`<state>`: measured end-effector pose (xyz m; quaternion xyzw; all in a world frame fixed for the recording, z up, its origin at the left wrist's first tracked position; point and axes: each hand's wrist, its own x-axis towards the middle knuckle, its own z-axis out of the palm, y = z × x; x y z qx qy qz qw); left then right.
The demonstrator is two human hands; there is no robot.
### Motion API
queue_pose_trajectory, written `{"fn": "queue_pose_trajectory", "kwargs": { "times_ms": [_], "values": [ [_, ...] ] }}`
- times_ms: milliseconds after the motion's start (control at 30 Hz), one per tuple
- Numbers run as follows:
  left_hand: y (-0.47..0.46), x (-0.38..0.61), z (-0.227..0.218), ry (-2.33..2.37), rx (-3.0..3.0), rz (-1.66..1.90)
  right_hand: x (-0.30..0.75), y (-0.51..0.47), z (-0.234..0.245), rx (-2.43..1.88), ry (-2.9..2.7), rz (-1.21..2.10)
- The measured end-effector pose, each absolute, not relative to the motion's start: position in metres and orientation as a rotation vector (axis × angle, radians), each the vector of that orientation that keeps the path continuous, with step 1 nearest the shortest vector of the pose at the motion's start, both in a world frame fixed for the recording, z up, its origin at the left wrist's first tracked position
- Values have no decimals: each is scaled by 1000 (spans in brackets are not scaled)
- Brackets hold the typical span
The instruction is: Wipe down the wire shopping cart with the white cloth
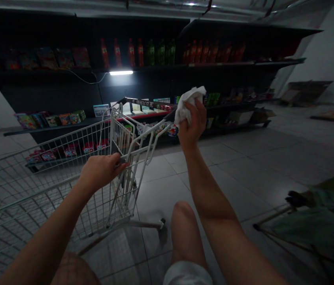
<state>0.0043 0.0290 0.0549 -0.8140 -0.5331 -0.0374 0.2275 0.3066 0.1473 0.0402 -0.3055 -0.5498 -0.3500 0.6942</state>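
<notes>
The right hand (pixel 193 124) holds a crumpled soft white wipe (pixel 189 101) bunched between thumb and fingers, just above and right of the middle of the frame; the wipe touches the near end of a long dark bar handle with pale writing (pixel 151 104); I cannot tell if it is cloth or paper. The left hand (pixel 101 170) is closed on the back end of a big pale grey metal wire shopping cart (pixel 45 190), left of the middle; the cart fills the lower left.

The wipe should be light and floppy, so a good hold is a bunch in its middle; the cart looks stiff and much heavier, and it may roll on its wheels, so the top edge seems a good place to hold it steady; the handle looks smooth and may be slippery.
</notes>
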Motion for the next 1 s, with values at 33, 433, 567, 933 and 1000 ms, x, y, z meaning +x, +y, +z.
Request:
{"fn": "queue_pose_trajectory", "kwargs": {
  "times_ms": [33,433,567,933,1000],
  "values": [
    [29,4,55,-1467,-2243,-104,308,148,41,-706,-1187,-713],
    [25,4,59,-1498,-2258,-113,242,106,-20,-720,-1509,-483],
    [26,3,57,-1486,-2266,-119,211,97,-71,-717,-1519,-384],
    [36,3,56,-1534,-2214,-97,173,59,-230,-777,-1840,-334],
    [36,3,56,-1547,-2214,-99,179,63,-195,-799,-1775,-344]
  ]
}}
